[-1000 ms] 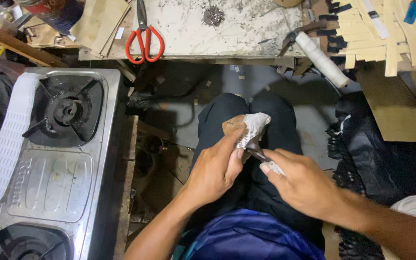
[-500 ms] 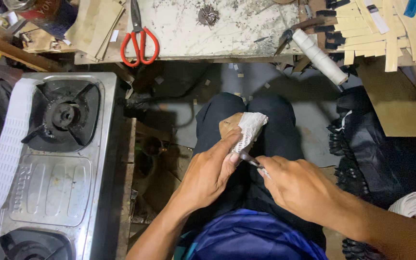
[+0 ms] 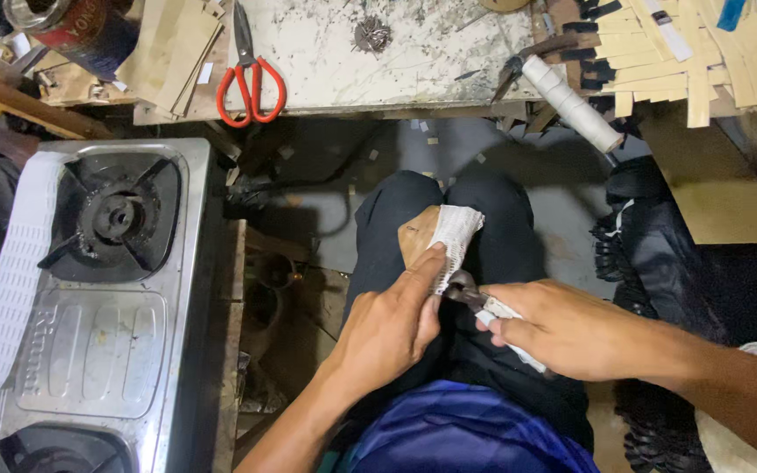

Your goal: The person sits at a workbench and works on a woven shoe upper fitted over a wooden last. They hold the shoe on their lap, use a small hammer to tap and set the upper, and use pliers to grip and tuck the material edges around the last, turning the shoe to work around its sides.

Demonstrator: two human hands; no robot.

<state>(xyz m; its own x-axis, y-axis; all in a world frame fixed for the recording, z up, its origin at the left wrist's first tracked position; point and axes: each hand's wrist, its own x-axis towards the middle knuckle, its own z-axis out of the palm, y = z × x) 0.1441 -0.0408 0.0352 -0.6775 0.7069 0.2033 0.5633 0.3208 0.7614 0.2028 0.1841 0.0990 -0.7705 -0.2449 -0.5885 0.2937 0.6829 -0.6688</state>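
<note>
Barely shifted, both hands stay on the lap. Left hand (image 3: 387, 328) pinches white mesh (image 3: 454, 236) over a tan piece (image 3: 415, 238); right hand (image 3: 571, 337) grips a dark tool (image 3: 466, 295).

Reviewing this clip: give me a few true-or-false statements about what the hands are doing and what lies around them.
1. The left hand presses a white mesh-covered piece on the lap. True.
2. The right hand is empty. False: it grips a dark-bladed tool with a wrapped handle.
3. The red-handled scissors lie on the stove. False: they lie on the marble slab.
4. A two-burner gas stove stands beside the left arm. True.
</note>
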